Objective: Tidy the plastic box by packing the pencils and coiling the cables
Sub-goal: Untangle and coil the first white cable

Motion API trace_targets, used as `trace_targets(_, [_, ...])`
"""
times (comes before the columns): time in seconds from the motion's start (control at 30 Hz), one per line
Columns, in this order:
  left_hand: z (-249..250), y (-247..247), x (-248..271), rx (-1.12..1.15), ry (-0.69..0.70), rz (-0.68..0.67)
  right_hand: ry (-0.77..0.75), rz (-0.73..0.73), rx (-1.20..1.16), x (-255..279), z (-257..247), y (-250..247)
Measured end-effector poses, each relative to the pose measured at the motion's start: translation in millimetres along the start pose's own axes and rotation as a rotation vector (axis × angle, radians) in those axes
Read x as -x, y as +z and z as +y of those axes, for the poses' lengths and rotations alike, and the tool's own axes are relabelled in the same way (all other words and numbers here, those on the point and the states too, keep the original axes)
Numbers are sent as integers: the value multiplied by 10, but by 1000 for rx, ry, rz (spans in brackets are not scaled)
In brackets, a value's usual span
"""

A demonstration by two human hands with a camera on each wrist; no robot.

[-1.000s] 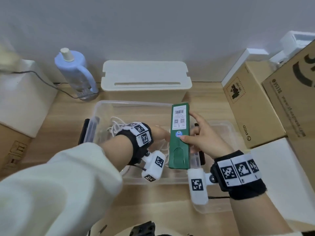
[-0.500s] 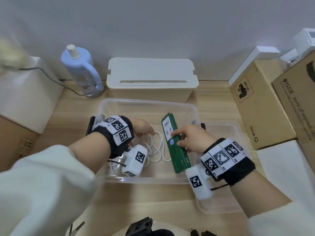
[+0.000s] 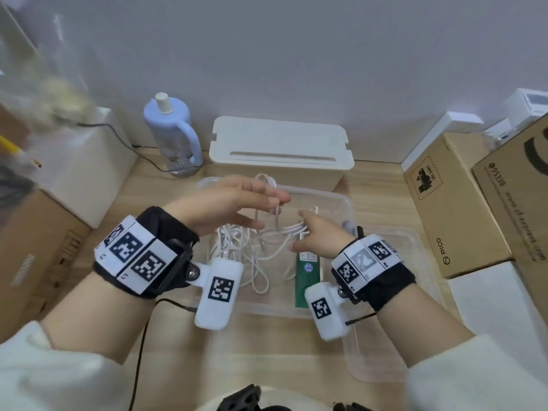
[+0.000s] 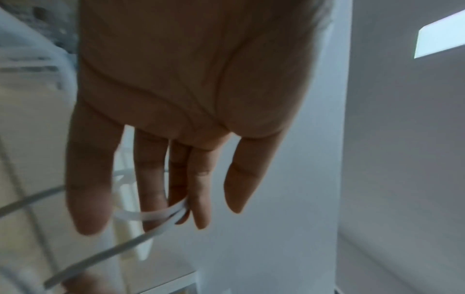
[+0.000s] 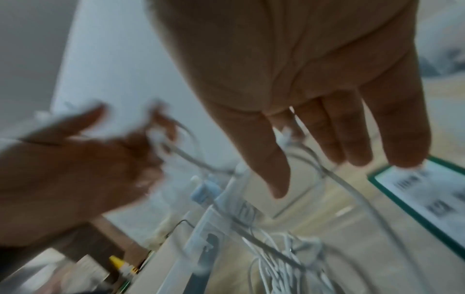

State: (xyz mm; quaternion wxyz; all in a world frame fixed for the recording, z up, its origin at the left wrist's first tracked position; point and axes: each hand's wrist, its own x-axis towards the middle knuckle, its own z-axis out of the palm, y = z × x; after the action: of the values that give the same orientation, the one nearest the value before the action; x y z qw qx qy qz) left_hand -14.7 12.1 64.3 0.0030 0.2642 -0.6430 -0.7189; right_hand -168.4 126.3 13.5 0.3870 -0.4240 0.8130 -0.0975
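- Step in hand, by my reading: cable coiling. The white cables (image 3: pixel 252 250) lie tangled in the clear plastic box (image 3: pixel 345 203); no coil formed yet.
- Left hand (image 3: pixel 225 203): fingers nearly straight, slightly spread. A cable loop hangs over the fingertips (image 4: pixel 201 208), caught between the middle ones in the left wrist view; strands trail down from the fingers into the box.
- Right hand (image 3: pixel 318 235): fingers extended and close together, with several strands running across just under them. Whether the thumb pinches them, I cannot tell.
- Green pencil case (image 3: pixel 307 280): flat in the box, directly below the right fingers.
- Next move, judged: draw one cable free of the tangle, one hand anchoring an end while the other winds. Snagging on neighbouring strands is likely.
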Motion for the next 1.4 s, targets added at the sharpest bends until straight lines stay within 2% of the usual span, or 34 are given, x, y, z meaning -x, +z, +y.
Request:
trace_targets(0.1, [123, -20, 104, 108, 133, -14, 73, -53, -156, -79, 5, 24])
trace_targets(0.2, [107, -32, 116, 182, 186, 18, 8, -107, -376, -62, -11, 17])
trace_targets(0.27, [35, -62, 98, 228, 174, 116, -61, -40, -521, 11, -44, -38])
trace_targets(0.33, [-71, -107, 62, 200, 108, 250, -115, 99, -649, 114, -83, -139])
trace_targets(0.4, [-165, -155, 46, -57, -56, 360, -176, 231, -738, 241, -149, -263])
trace_targets(0.47, [-210, -178, 73, -362, -237, 313, -239, 283, -826, 368, -234, -395])
trace_targets(0.5, [-201, -166, 95, -411, -252, 276, -270, 280, -859, 425, -272, -454])
trace_targets(0.53, [-173, -139, 116, -391, -207, 268, -304, 263, -876, 481, -315, -497])
trace_targets(0.67, [95, 148, 253, -99, 171, 319, -403, 207, -919, 646, -515, -501])
trace_targets(0.73, [160, 302, 268, -57, 236, 232, -432, 190, -1017, 681, -584, -471])
trace_targets(0.87, [82, 445, 222, 14, 240, 69, -478, 109, -1287, 715, -607, -408])
trace_targets(0.93, [26, 465, 224, -74, 207, 38, -515, 151, -1259, 740, -614, -396])
trace_targets(1.03, [-62, 399, 236, -80, 197, 89, -534, 449, -1053, 746, -534, -415])
trace_targets(1.13, [-116, 271, 303, 3, 249, 134, -447, 816, -618, 732, -374, -416])
trace_targets(1.2, [-169, 161, 359, 116, 314, 130, -412, 931, -366, 711, -279, -405])
trace_targets(1.3, [-248, -23, 401, 404, 424, 116, -385, 926, -331, 660, -167, -395])
trace_targets(1.4, [-258, -122, 416, 697, 534, 149, -357, 784, -512, 630, -97, -399])
